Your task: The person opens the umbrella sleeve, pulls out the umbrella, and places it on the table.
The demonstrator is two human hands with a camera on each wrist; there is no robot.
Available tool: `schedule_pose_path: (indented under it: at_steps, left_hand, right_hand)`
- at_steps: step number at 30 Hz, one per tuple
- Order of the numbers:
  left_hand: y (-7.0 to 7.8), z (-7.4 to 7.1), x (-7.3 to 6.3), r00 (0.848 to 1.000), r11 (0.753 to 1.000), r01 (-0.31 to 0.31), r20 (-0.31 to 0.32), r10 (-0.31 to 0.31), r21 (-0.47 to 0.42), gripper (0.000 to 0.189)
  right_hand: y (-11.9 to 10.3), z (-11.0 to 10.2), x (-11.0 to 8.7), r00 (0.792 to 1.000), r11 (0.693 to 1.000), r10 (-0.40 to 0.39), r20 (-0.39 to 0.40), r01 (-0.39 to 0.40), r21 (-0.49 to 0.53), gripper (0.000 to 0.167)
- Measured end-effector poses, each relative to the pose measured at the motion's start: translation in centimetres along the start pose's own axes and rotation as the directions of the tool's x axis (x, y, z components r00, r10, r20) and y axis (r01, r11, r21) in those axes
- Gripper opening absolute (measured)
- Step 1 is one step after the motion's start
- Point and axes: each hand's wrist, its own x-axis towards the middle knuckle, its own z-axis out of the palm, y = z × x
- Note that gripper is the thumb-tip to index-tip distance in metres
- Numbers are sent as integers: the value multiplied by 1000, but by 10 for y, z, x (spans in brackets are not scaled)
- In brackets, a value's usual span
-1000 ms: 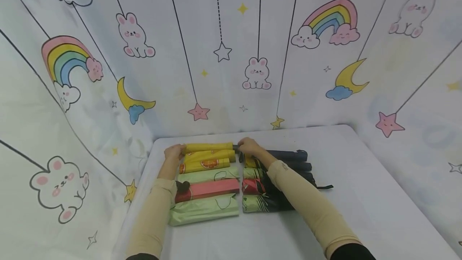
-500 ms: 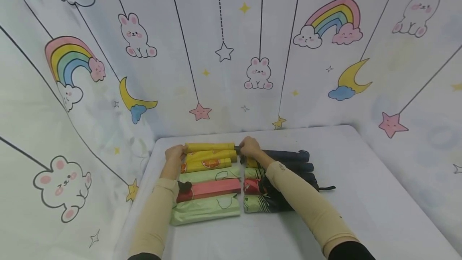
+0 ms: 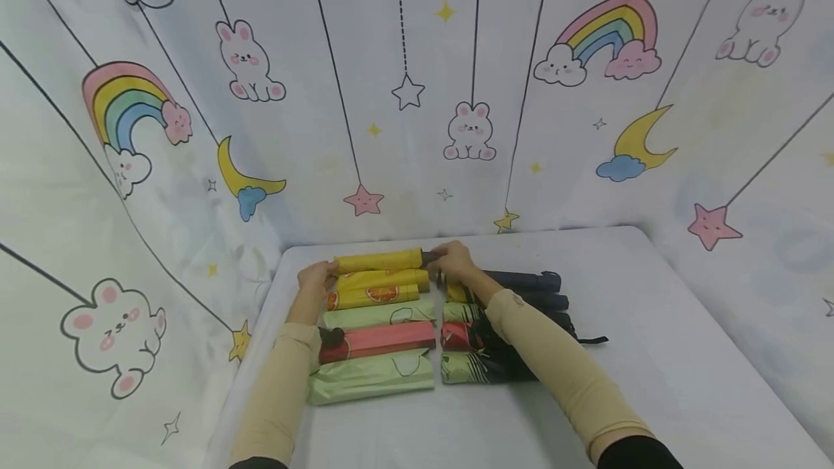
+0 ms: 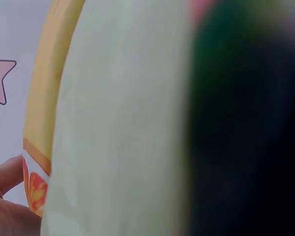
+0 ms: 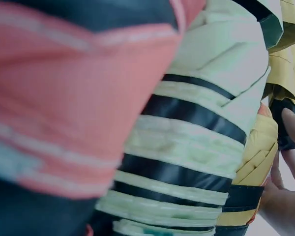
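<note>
Both hands hold a slim yellow folding umbrella [image 3: 378,260] at the back of the table. My left hand [image 3: 316,277] grips its left end. At the other end my right hand [image 3: 455,263] pinches the short dark end piece [image 3: 428,257], seen closer as a dark stub [image 5: 281,135] in the right wrist view. Just in front lie two yellow rolls, the nearer one with an orange-slice print [image 3: 381,294]. The left wrist view is mostly filled by a pale green roll [image 4: 118,123]; my left fingers [image 4: 10,172] show at its edge.
Toward the front lie a pale green roll [image 3: 365,315], a red one [image 3: 384,339] and another green one [image 3: 374,378]. To their right, beneath my right forearm, is a second column with dark rolls [image 3: 531,281] and a black strap [image 3: 593,340]. A printed curtain [image 3: 417,187] stands behind the table.
The right end of the yellow umbrella has risen slightly and moved back, with my right hand following. My left hand keeps its grip. The other rolls have not moved.
</note>
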Motion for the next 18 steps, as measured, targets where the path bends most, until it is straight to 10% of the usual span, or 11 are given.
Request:
schedule_pose_path:
  at_steps: [9,18]
  left_hand:
    - [3,0,-11,1000,992,-5,23,8,-129,64]
    - [-1,-2,-4,1000,979,19,28,-13,-202,57]
  right_hand:
    - [-3,-2,3,995,969,97,0,-95,226,48]
    - [-11,-2,-3,991,865,90,97,-126,485,58]
